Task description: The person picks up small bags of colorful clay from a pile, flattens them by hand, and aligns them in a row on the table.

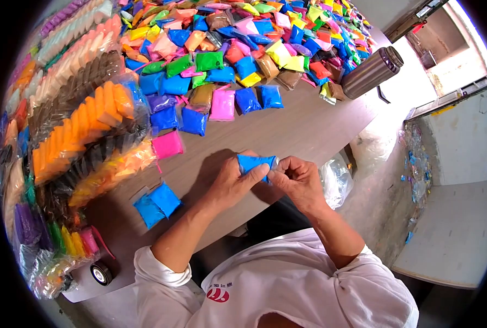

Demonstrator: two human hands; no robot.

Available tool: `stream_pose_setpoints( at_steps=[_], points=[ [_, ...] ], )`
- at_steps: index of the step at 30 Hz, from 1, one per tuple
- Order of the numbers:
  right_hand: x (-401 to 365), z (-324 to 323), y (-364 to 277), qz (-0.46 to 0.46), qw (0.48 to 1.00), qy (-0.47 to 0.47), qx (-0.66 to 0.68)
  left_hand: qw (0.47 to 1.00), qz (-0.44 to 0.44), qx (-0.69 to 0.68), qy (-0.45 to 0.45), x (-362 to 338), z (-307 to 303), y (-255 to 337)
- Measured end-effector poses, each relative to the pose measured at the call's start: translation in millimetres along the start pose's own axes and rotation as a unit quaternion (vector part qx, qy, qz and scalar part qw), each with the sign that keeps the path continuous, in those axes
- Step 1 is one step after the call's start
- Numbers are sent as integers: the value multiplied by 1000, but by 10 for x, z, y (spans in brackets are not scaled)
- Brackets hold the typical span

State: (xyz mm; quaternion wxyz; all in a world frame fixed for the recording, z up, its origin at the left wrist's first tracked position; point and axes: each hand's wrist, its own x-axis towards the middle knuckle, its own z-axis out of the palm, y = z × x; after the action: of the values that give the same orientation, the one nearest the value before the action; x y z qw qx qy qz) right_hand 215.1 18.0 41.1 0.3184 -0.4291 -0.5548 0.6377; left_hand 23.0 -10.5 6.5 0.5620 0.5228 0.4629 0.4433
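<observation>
A small blue packet (pixel 253 163) is held above the table's front edge. My left hand (pixel 235 177) grips its left part, with the thumb lying across the front. At its right end, the bent fingers of my right hand (pixel 297 179) pinch the clear wrapper edge. Two blue packets (pixel 166 199) lie side by side on the table, left of my left forearm. Beyond my hands, a pink packet (pixel 168 144) and a row of blue packets (pixel 248 101) rest on the tabletop (pixel 309 123).
A large heap of coloured packets (pixel 243 38) covers the back. Bagged stacks with orange packets (pixel 85 123) fill the left side. A metal flask (pixel 372 72) lies at the back right. A tape roll (pixel 101 273) sits at the lower left. A clear plastic bag (pixel 335 180) hangs right of my right hand.
</observation>
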Motion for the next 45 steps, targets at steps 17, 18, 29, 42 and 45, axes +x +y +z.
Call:
stream_pose_setpoints(
  at_steps=[17, 18, 29, 42, 45],
  points=[
    [149, -20, 259, 12, 964, -109, 244, 998, -13, -59, -9, -11, -24, 107],
    [152, -27, 257, 19, 955, -128, 268, 999, -14, -49, -7, -13, -28, 109],
    [149, -45, 133, 40, 961, -122, 245, 996, -4, -76, 44, -31, 26, 122],
    [22, -25, 48, -34, 996, -19, 76, 1000, 4, -18, 13, -6, 30, 63],
    [-8, 63, 25, -70, 995, 44, 57, 999, 20, -26, 29, 2, 59, 54]
  ],
)
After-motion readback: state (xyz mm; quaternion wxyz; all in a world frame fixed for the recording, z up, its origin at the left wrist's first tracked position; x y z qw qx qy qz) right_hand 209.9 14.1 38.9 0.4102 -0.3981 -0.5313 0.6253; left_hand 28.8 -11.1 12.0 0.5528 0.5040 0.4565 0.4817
